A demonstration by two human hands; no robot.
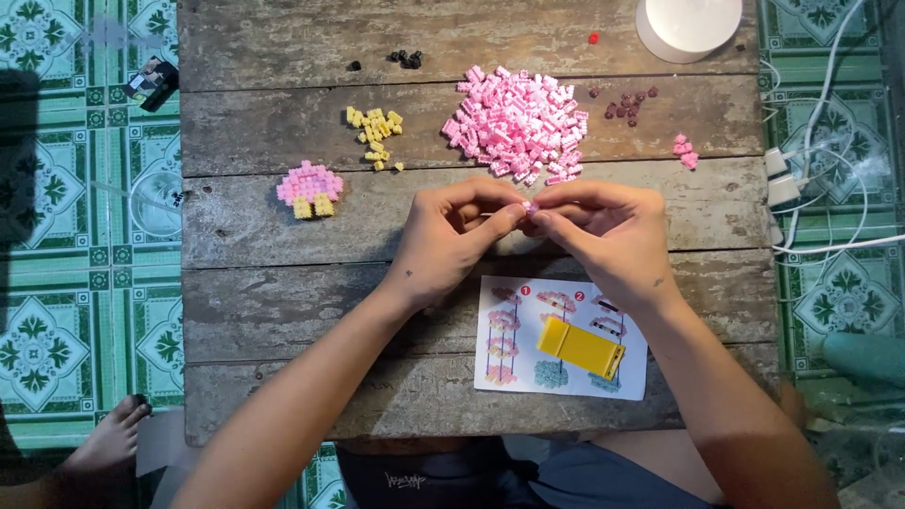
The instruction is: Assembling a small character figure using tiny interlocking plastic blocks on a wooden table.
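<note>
Both hands meet over the middle of the wooden desk (283, 123), fingertips pinched shut on one tiny pink brick piece (530, 206). Left hand (451, 240) grips it from the left, right hand (608, 236) from the right. Piece is too small to tell its long axis or heading. Pink brick pile (518, 123) sits just beyond; yellow tool (581, 348) lies on the instruction sheet (509, 368), long axis left-right, slightly tilted.

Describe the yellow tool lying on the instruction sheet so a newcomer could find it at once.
Start at the wooden table, then drop to the white instruction sheet at its near edge, below the right hand. The yellow tool lies on it: one flat, solid bar, unlike the loose little yellow bricks farther up.
</note>
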